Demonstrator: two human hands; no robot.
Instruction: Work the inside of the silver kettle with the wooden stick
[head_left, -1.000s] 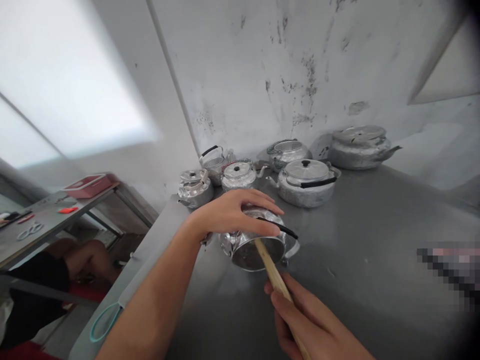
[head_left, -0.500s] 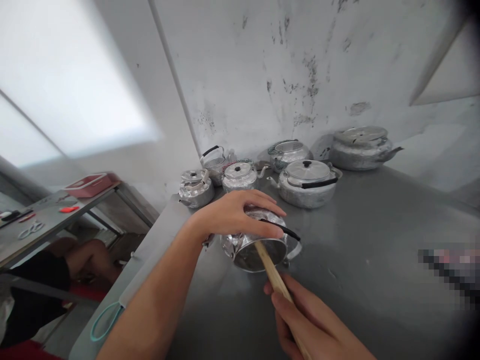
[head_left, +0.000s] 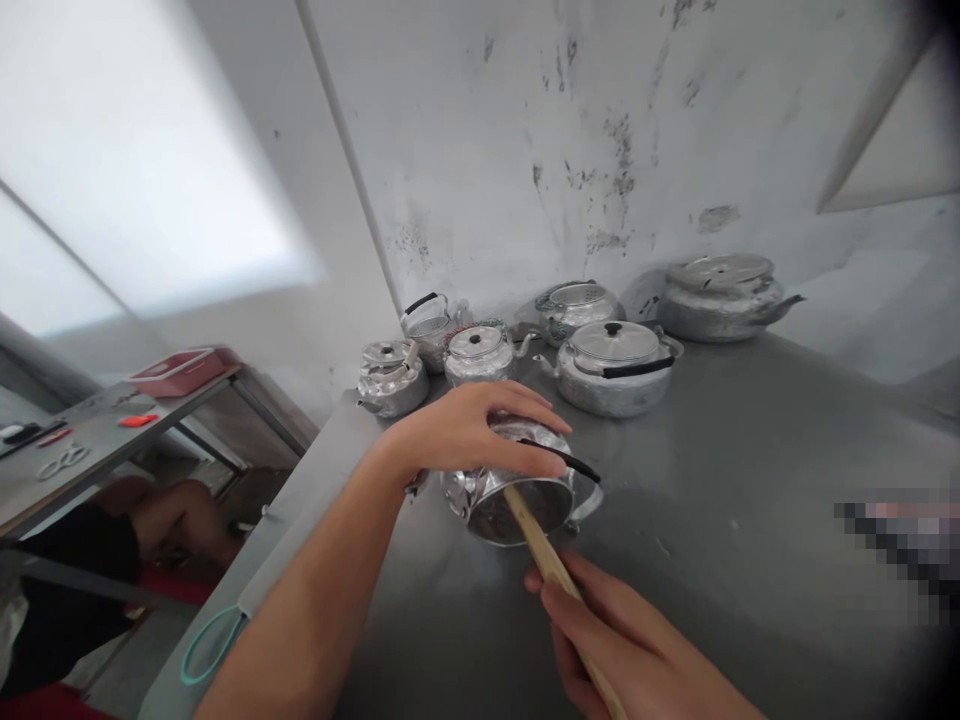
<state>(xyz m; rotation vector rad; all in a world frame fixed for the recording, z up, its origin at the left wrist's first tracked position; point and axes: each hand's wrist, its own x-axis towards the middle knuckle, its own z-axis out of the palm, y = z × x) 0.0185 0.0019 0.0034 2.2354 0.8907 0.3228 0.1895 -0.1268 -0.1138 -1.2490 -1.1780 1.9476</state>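
A dented metal kettle (head_left: 465, 492) lies tipped on the grey table (head_left: 720, 480), its round opening facing me. My left hand (head_left: 480, 428) is wrapped over the top of it, thumb across the body near the black handle (head_left: 581, 466). My right hand (head_left: 607, 630) grips a pale wooden stick (head_left: 541, 545), whose far end reaches inside the kettle's opening. The stick's tip is hard to make out inside.
Behind stand several metal kettles, including a lidded one (head_left: 616, 375) and a wide one (head_left: 720, 300) at the right. At left, a side table holds a pink basket (head_left: 176, 375) and scissors (head_left: 64, 462); a person's legs (head_left: 176, 525) show below.
The wooden stick and my right hand have shifted very slightly, the stick's far end a little to the left. My left hand and the kettle look almost unchanged.
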